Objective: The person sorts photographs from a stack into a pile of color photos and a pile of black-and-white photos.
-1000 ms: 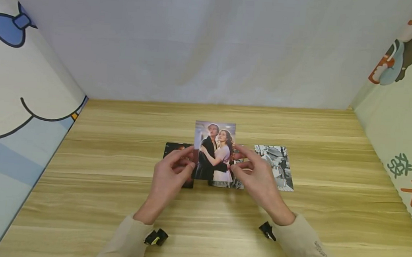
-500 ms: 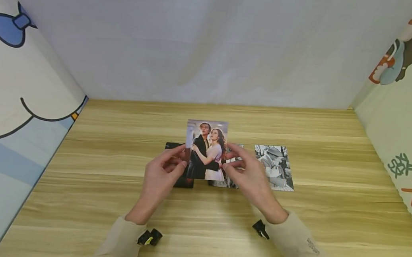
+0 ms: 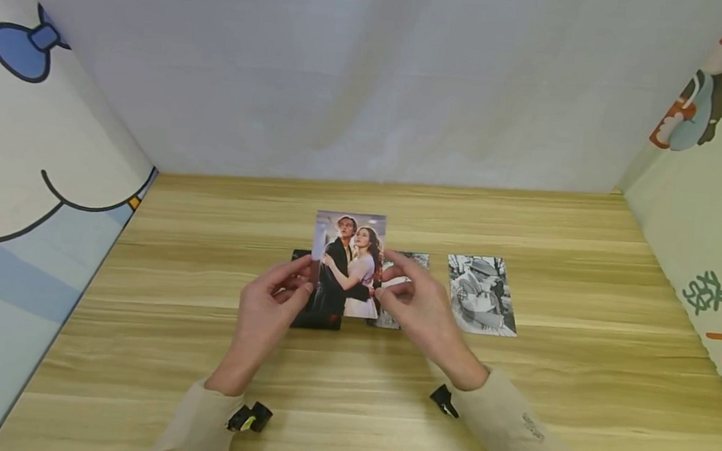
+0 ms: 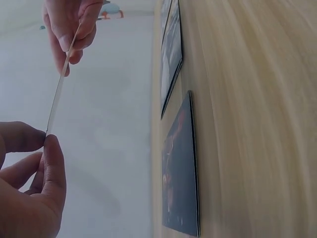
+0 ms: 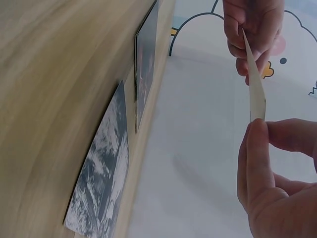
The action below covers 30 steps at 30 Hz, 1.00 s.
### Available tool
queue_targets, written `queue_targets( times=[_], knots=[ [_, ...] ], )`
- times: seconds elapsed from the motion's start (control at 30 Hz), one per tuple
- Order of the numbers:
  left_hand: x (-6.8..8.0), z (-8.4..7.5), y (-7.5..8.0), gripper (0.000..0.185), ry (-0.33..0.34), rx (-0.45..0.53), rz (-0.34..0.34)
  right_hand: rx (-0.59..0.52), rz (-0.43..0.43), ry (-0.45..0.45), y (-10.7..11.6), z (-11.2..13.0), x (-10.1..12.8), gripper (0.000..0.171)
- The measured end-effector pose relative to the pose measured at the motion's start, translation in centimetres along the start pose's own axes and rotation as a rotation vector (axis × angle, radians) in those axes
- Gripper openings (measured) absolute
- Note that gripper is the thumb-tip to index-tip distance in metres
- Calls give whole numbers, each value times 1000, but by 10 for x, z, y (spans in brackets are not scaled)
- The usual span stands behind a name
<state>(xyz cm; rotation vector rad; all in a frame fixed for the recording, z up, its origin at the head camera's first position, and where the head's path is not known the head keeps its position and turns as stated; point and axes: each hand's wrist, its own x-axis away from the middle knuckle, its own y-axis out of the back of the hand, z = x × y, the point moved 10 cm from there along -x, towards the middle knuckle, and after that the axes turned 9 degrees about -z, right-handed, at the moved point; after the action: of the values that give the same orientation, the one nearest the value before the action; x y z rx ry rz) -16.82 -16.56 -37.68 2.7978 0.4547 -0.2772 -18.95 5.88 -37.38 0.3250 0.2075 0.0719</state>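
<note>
A colour photo card [image 3: 348,263] of a couple embracing is held up above the table, seen edge-on in both wrist views. My left hand [image 3: 270,310] pinches its left edge between thumb and fingers. On the opposite edge, my right hand [image 3: 420,313] pinches it the same way. Behind and below lies a dark card [image 3: 319,320], largely covered by the held one. A black-and-white card [image 3: 418,261] lies to its right, partly hidden by the right hand. Farther right, another black-and-white card [image 3: 483,295] is fully visible, flat on the wood.
The wood-grain table [image 3: 349,392] meets a pale cloth wall [image 3: 371,79] at its back edge. Cartoon-printed panels stand left [image 3: 16,124] and right [image 3: 702,207]. Small black clips [image 3: 250,417] show at the sleeves.
Both hands have moved left together, carrying the photo card. More of the middle black-and-white card's right side was hidden earlier by the hand; the cards on the table have stayed put.
</note>
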Motion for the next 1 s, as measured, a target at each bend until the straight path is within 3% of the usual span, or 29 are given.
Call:
queue_targets(
  times=[1.0],
  knots=[
    [-3,21,27,40,69,-113,2,39,51,20,-36,3,-3,67]
  ],
)
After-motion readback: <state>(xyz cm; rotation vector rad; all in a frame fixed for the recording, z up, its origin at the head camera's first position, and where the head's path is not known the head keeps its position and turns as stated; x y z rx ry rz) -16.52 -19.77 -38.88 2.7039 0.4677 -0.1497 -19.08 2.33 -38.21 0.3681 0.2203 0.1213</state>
